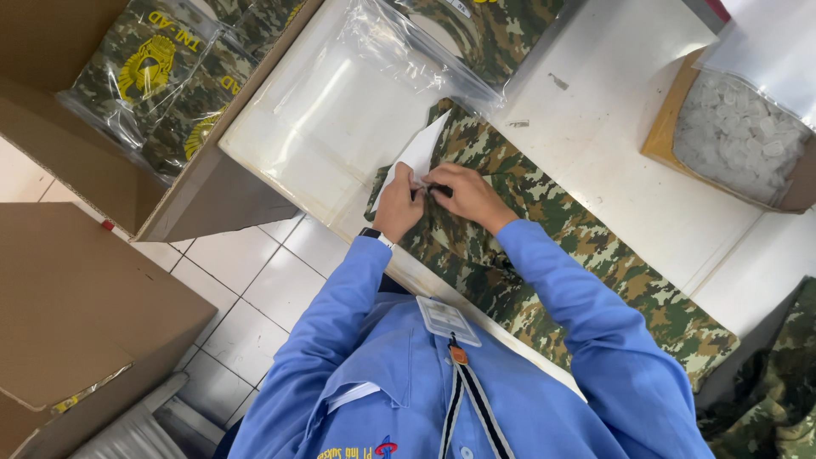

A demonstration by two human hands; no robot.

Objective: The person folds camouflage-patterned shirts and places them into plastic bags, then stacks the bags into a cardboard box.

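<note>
Left hand (398,202) fingers pinch a white paper tag (418,153); right hand (466,194) fingers pinch a small dark fastener against the camouflage garment (586,255). Risk: tag slipping, misplacement

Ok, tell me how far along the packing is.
Done: bagged camouflage garments already lie in the cardboard box. In hand: the left hand and right hand meet on a loose camouflage garment spread on the white table, handling a white paper tag at its end. Left: this garment is not yet bagged; clear plastic bags lie beside it.
</note>
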